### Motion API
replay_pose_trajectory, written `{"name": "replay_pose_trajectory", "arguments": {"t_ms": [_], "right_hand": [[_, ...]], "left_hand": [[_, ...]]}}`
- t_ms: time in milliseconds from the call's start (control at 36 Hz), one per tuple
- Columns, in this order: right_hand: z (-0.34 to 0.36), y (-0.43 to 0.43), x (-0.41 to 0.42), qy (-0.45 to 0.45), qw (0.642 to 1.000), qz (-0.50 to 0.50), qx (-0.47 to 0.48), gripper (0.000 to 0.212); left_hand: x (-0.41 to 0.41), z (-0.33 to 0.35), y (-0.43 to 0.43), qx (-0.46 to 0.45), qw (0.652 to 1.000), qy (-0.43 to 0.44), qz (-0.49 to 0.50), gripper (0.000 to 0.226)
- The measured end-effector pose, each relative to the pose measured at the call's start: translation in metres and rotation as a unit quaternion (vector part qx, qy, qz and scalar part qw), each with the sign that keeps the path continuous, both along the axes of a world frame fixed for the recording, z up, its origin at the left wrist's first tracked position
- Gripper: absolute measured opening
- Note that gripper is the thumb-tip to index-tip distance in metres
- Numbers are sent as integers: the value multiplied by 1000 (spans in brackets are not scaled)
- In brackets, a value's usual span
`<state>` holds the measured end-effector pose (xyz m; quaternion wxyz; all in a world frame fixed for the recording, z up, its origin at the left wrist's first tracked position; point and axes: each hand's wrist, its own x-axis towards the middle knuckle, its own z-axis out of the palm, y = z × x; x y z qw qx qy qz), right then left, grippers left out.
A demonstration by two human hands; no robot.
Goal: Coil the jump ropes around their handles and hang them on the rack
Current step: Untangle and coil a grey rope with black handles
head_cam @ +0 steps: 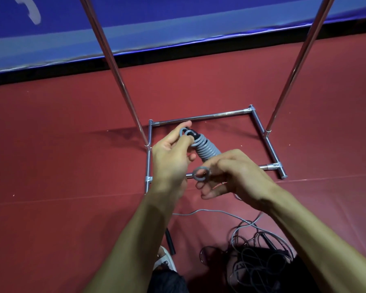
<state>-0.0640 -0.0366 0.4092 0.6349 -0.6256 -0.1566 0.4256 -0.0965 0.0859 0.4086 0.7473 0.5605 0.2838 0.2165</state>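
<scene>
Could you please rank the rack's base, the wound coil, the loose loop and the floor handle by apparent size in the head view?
1. Rectangular chrome-tube rack base.
2. Tightly wound grey rope coil.
3. Small grey rope loop and black floor handle: alike; the left forearm hides part of the handle.

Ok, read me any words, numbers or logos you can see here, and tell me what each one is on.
No text here can be read.
On the blue banner: only a white stroke, cut off by the edge of the picture, not legible as a letter.
On the jump rope and the rack: no label or marking shows.
</scene>
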Motion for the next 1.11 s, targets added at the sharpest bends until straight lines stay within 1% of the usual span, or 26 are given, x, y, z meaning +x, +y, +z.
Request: {"name": "replay_pose_trajectory", "arguments": {"t_ms": [83, 111, 194, 250, 333, 417, 472, 556, 694, 750, 806, 889, 944, 1028, 1056, 1083, 1111], "right_hand": [[0, -1, 0, -58, 998, 6, -7, 11], [-2, -1, 0, -80, 997, 1, -11, 9], [-4, 1, 0, -122, 992, -15, -14, 17], [-4, 2, 1, -134, 990, -33, -7, 21], [-6, 1, 2, -166, 984, -60, -3, 26], [-9, -1, 5, -201, 976, -83, -6, 28], [-10, -1, 7, -204, 974, -94, -4, 29], [-10, -1, 7, -190, 977, -98, 5, 30], [-11, -3, 7, -194, 975, -106, 3, 30], [-12, -5, 9, -219, 970, -103, -13, 30], [-12, -6, 11, -287, 952, -97, -50, 31], [-13, -7, 11, -424, 891, -97, -130, 33], [-13, -7, 10, -486, 851, -96, -175, 34], [-16, -5, 7, -553, 808, -89, -182, 28], [-17, -5, 7, -563, 802, -92, -176, 27], [-18, -5, 7, -560, 805, -91, -171, 25], [-18, -4, 7, -543, 820, -84, -162, 24]], "left_hand": [[0, 0, 0, -12, 1000, -11, 23, 40], [0, 0, 0, -18, 999, -20, 28, 42], [0, 0, 0, -19, 998, -39, 40, 45], [-1, 1, -1, -1, 998, -49, 33, 41], [-1, -2, -1, 73, 996, -57, 14, 36], [-2, -5, 0, 172, 983, -57, 12, 32], [-2, -7, 1, 238, 970, -50, 14, 25], [-3, -10, 3, 344, 938, -43, 18, 20], [-5, -11, 11, 406, 914, -7, -17, 18], [-7, -10, 14, 425, 904, 10, -40, 21], [-8, -10, 17, 447, 893, 20, -55, 24], [-8, -10, 19, 488, 870, 27, -61, 18], [-7, -11, 20, 517, 854, 23, -56, 15], [-6, -12, 21, 562, 823, 26, -75, 16], [-5, -12, 20, 562, 822, 30, -89, 14], [-5, -12, 20, 549, 828, 33, -106, 13], [-5, -12, 19, 530, 838, 34, -123, 13]]}}
